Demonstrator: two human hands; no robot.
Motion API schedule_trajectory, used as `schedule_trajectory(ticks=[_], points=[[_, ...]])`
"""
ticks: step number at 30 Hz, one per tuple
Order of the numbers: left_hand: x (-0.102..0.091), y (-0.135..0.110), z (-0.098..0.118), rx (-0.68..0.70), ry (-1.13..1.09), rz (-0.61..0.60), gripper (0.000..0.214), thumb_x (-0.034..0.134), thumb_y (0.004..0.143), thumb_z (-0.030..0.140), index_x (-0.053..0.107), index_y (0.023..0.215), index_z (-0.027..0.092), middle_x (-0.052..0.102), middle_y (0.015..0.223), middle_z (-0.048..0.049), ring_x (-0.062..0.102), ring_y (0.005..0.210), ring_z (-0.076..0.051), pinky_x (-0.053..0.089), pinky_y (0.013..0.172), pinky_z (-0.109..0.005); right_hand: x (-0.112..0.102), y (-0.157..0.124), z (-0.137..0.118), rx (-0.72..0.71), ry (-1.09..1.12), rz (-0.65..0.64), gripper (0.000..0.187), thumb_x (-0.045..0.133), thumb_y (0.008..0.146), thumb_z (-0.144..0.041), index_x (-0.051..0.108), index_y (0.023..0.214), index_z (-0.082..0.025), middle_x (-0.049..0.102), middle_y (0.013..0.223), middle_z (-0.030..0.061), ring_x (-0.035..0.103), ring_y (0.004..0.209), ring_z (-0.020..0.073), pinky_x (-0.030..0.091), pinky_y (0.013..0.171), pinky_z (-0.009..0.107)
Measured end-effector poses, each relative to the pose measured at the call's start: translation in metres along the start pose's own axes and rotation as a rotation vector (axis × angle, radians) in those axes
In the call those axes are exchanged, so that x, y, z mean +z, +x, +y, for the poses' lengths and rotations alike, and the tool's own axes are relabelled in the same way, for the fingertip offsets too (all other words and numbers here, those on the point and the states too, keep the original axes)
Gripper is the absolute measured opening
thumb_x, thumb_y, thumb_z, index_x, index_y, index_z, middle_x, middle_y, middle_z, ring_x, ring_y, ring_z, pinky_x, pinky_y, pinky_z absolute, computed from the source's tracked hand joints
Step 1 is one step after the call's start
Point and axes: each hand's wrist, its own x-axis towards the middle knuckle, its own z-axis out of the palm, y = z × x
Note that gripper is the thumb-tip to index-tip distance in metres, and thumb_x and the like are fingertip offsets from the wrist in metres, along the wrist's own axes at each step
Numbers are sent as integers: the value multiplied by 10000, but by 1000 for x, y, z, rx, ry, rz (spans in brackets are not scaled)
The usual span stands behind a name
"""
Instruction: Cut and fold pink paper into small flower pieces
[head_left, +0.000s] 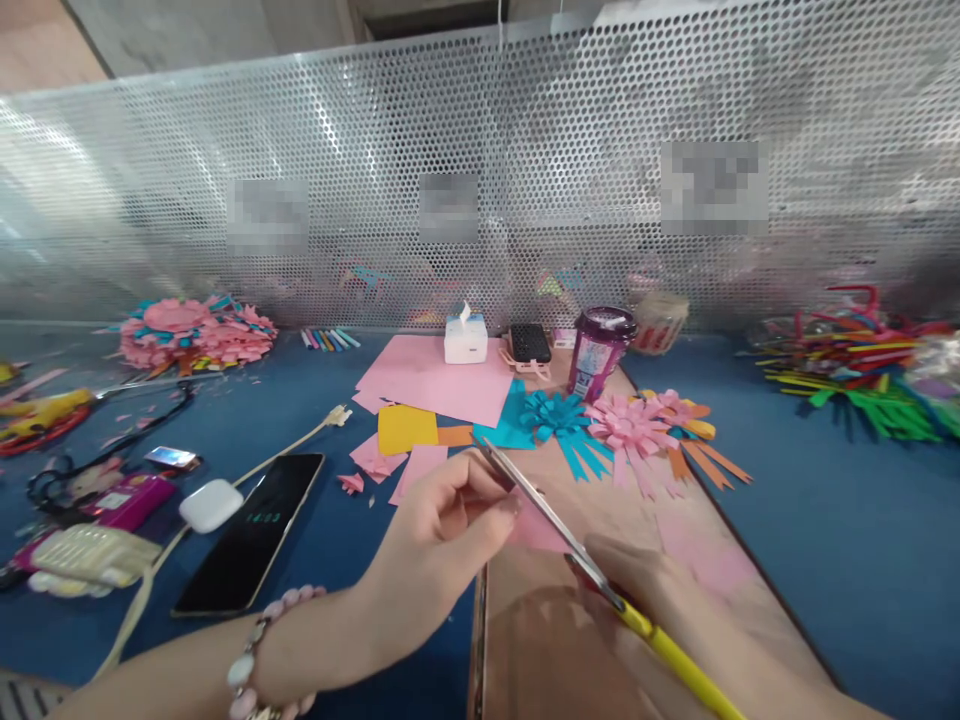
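My left hand (442, 535) is closed, thumb and fingers pinched together, with a bead bracelet at the wrist. A piece of pink paper (538, 528) comes out beside its thumb, under the blades; the fingers partly hide it. My right hand (660, 600), somewhat blurred, is wrapped around scissors with a yellow handle (686, 668). The scissor blades (544, 505) point up and left, their tips just above my left fingers. Past the tips lie a blue paper flower (556, 412), a pink paper flower (634, 428) and orange paper strips (709, 455).
Pink sheets (435, 375), a yellow paper piece (407, 430) and a purple cup (598, 355) stand farther back. To the left are a phone (251, 535), a white case (211, 506) and a cable. A perforated metal screen (540, 150) closes the back.
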Motion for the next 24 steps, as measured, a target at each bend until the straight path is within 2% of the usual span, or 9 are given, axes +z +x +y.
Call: schedule_trajectory(ticks=[6,16,24], points=[[-1,0,-2,5,-8,-19,159,585,832,245,505,708,185,652,953,-78,610,912,-188,495,811,-329,1,0,-3,24,-51,-15,100,434,655,-92,440,641,-191,520,615,-12,457,558,131,255,526,252],[-2,1,0,-22,-10,-26,158,582,837,248,515,710,182,653,958,-85,611,909,-191,498,812,-346,-4,-1,-7,42,4,-44,72,459,664,-137,433,633,-196,526,618,-3,478,569,142,257,520,257],[0,0,5,-5,44,7,140,587,815,214,533,690,181,652,902,-74,619,859,-179,509,789,-334,-1,-5,-9,38,23,24,98,507,706,-185,465,618,-193,534,590,-6,477,527,132,245,488,253]])
